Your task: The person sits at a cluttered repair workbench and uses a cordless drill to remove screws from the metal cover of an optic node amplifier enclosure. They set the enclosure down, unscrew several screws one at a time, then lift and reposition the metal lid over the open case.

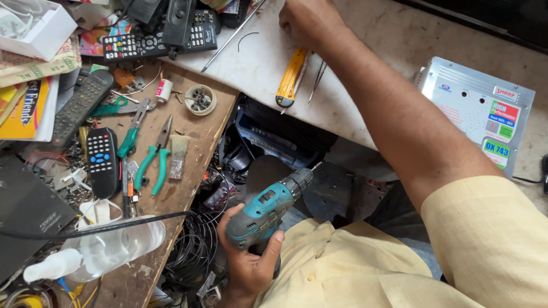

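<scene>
My left hand (248, 267) grips the handle of a teal and black cordless drill (268, 206) low in the middle of the view. Its bit points up and to the right, over dark clutter under the counter. My right arm reaches across to the far end of a white stone counter (257, 65). There my right hand (308, 20) rests with its fingers curled under, so what they touch is hidden. A yellow utility knife (291, 77) and thin tweezers (318, 80) lie just below that hand.
A silver metal box (476, 111) sits on the counter at right. The wooden bench (194, 134) at left holds remotes (103, 161), green-handled pliers (154, 157), a small brush (178, 155) and a clear spray bottle (108, 248). Black wire coils (194, 251) fill the gap below.
</scene>
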